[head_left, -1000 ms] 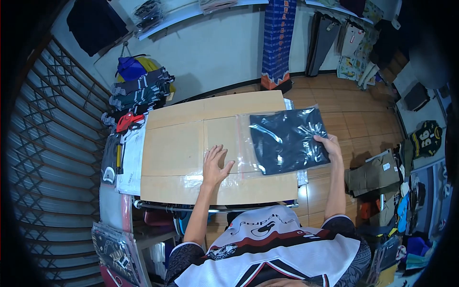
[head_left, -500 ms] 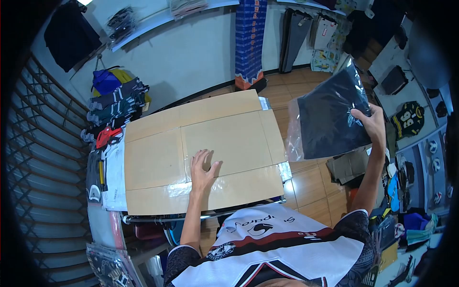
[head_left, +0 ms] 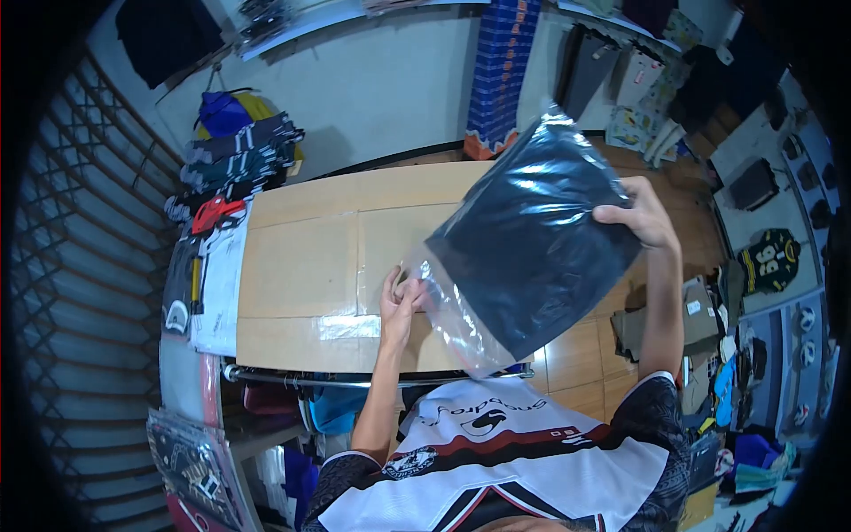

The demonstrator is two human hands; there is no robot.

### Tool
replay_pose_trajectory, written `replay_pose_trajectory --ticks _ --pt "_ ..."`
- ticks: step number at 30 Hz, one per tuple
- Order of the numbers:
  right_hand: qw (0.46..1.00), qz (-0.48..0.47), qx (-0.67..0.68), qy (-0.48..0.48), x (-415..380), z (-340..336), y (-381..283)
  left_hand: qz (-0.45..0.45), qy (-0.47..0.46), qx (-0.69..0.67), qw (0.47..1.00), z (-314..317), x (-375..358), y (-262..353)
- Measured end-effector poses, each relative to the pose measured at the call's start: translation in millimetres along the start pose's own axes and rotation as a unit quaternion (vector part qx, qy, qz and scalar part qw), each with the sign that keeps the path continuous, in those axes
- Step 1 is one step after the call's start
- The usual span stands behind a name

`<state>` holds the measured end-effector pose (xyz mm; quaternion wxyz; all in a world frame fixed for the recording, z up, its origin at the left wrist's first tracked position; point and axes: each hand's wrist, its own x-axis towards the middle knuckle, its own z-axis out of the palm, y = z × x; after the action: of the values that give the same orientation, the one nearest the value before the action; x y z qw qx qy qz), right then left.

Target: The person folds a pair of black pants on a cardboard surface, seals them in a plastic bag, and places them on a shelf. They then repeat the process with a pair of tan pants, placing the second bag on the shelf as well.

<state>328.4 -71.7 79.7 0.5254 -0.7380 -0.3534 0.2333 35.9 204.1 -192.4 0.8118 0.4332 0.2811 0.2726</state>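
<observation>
A folded dark garment in a clear plastic bag (head_left: 532,239) hangs tilted over the right part of the cardboard sheet (head_left: 297,266). My right hand (head_left: 643,213) grips its right side, thumb on top and the other fingers mostly hidden beneath. At the bag's lower left, my left hand (head_left: 402,300) has its fingers curled around the loose clear flap, just above the cardboard. The flap partly blurs those fingertips. Light glares off the plastic.
Left of the cardboard lie a red-handled tool (head_left: 215,214) and a yellow-and-black cutter (head_left: 196,284). Stacked folded clothes (head_left: 244,160) stand behind them. A metal rail (head_left: 301,379) runs along the near edge. More folded clothes (head_left: 634,332) lie at right.
My right hand has brought the bagged garment leftward over the cardboard. My left hand has lifted from the cardboard and moved right to the bag's flap. The view has shifted slightly.
</observation>
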Motion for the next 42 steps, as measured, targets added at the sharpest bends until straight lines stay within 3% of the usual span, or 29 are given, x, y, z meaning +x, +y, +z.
replay_pose_trajectory --ticks 2,5,8,11,15,19,24,26,28,30,33,37,42 --pt "0.996 -0.011 -0.009 -0.086 39 21 29 0.013 0.061 0.018 0.998 -23 -6 -6" --pt "0.986 0.022 -0.077 -0.145 87 63 50 0.042 0.111 0.036 0.992 -51 -28 -4" --pt "0.965 -0.013 -0.179 -0.190 133 104 80 0.027 0.129 0.080 0.988 -76 -50 -10" --pt "0.942 -0.095 -0.298 -0.123 170 141 128 0.032 0.139 0.096 0.985 -83 -67 -17" --pt "0.955 -0.095 -0.277 -0.041 182 168 167 0.008 0.148 0.135 0.980 -84 -78 -11" --pt "0.954 -0.150 -0.239 0.103 129 180 158 -0.015 0.137 0.134 0.981 -78 -78 5" --pt "0.947 -0.082 -0.182 0.253 17 188 172 -0.044 0.067 0.203 0.976 -97 -53 -3" --pt "0.955 0.034 -0.142 0.258 -32 192 188 -0.040 0.053 0.193 0.979 -89 -42 -5" --pt "0.958 0.081 -0.078 0.264 -80 205 209 -0.039 0.033 0.185 0.981 -86 -30 -5" --pt "0.955 0.170 -0.085 0.229 -119 216 183 -0.047 0.018 0.183 0.982 -79 -21 -2" --pt "0.947 0.206 0.041 0.242 -154 247 178 -0.045 -0.011 0.185 0.982 -80 -1 -9" --pt "0.949 0.206 0.026 0.239 -171 281 204 -0.066 -0.047 0.157 0.984 -74 9 -4" --pt "0.931 0.247 0.107 0.246 -177 288 211 -0.082 -0.043 0.158 0.983 -87 -1 4"
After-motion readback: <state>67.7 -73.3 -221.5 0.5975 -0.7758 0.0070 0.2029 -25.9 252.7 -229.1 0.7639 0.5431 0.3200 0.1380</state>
